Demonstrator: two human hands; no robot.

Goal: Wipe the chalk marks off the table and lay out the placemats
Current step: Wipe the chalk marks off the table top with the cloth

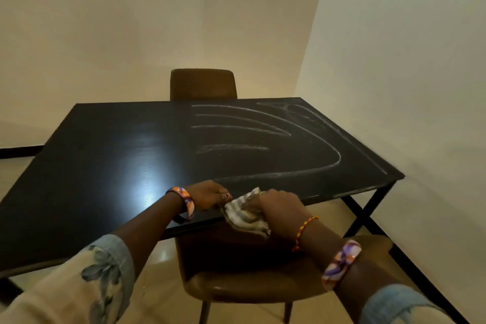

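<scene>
Both hands sit at the near edge of the table, lower centre of frame, w/ the cloth between them. Right hand has fingers curled round the bunched cloth, gripping it; part of the cloth hangs off the table edge toward the near chair. Left hand is just left of the cloth, fingers bent down at the edge and touching or pinching the cloth's corner – can't tell which for sure. The chalk lies up and to the right of the grip: several long curved strokes across the right half of the top, centre-right of frame, long axis running roughly left-right, then bending down toward the right near corner. The lowest stroke ends just above the hands, so the nearest mark is close to the cloth. Left half of the top shows only glare, no marks I can see. Right hand is nearer the chalk and already has the cloth, so the wipe prob. goes forward and rightward from there. No placemats in view. Far chair at upper centre.
</scene>
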